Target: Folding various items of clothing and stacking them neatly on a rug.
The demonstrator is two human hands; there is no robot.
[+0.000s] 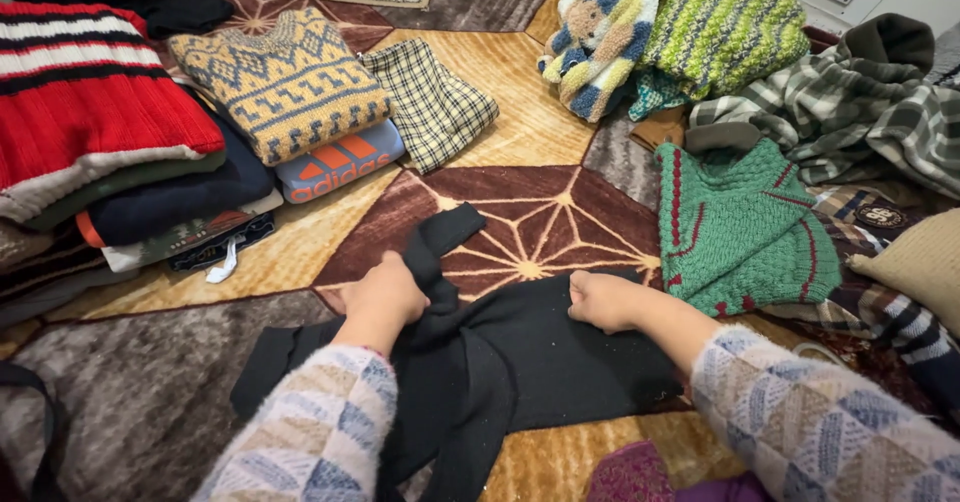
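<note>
A big patterned carpet (540,212) with brown, gold and grey shapes covers the floor. A soft black knitted garment (500,362) lies flat on it, right in front of the person.

The left hand (383,297) is closed in a fist and pinches a bunch of the black cloth near a sleeve that points up. The right hand (603,300) is closed too and grips the top edge of the same garment. Both arms wear sleeves with pale blue, white and tan squares.

Just to the right of the right hand lies a green knitted sweater with red lines (740,227). Past it sits a heap of grey and green checked cloth (850,112). Above that are a lime green striped knit (725,22) and a fluffy striped piece in blue, yellow and white (600,32).

To the left, well apart from the hands, stand piles of folded clothes. One has a yellow and blue patterned sweater (285,82) on top. The other has a red sweater with white and black stripes (85,92) on top. A small folded checked cloth (430,102) lies beside them.
</note>
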